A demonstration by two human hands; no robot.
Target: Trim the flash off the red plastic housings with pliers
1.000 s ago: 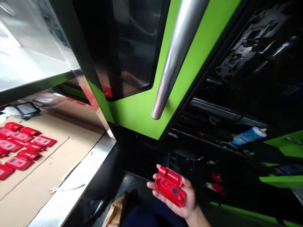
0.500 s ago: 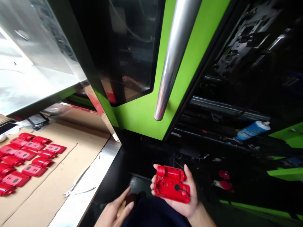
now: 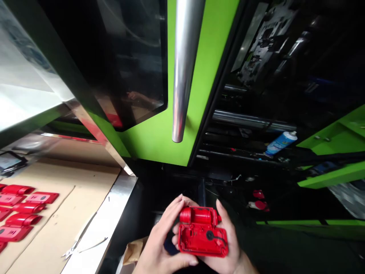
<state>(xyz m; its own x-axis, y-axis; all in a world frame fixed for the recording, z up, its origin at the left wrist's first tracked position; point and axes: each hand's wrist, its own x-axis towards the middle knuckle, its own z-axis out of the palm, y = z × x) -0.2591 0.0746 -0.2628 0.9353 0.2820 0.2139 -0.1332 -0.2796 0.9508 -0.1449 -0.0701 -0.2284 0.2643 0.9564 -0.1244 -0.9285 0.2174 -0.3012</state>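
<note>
Both hands hold one red plastic housing (image 3: 203, 233) low before the green machine door (image 3: 199, 76): the right hand (image 3: 228, 243) cradles it from beneath, the left hand (image 3: 162, 243) grips its left edge. It is best to hold only the edges, with the open inner side facing up.

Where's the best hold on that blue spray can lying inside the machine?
Grip the blue spray can around the middle of its round body, coming from above and in front. It lies on its side with the white cap pointing right, so fingers can close across the barrel.
</note>
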